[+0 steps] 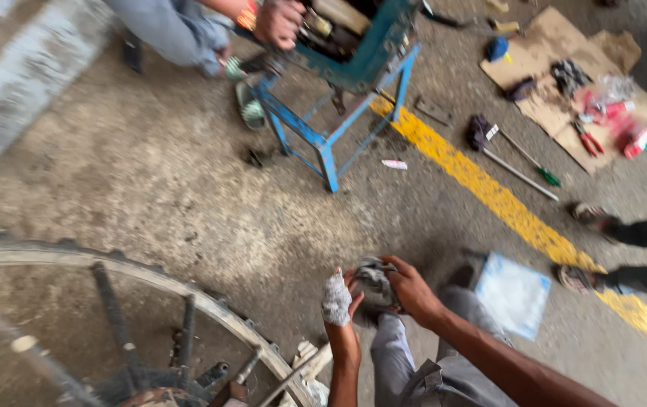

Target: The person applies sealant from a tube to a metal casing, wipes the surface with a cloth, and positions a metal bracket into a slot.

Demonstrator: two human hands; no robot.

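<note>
My left hand (338, 300) wears a dirty white cloth wrap and presses against a small grey metal part (374, 283). My right hand (408, 286) grips that same part from the right, fingers curled over its top. Both hands hold it just above my grey-trousered knee (399, 354) over the concrete floor. The part is blurred and mostly covered by my fingers.
A motorcycle wheel (112, 316) with spokes lies at the lower left. A blue metal stand (338, 90) is at top centre, with another person's hand (278, 22) on it. Tools lie on cardboard (564, 83) at upper right, a yellow floor line (504, 203) crosses, and someone's sandalled feet (587, 249) are at right.
</note>
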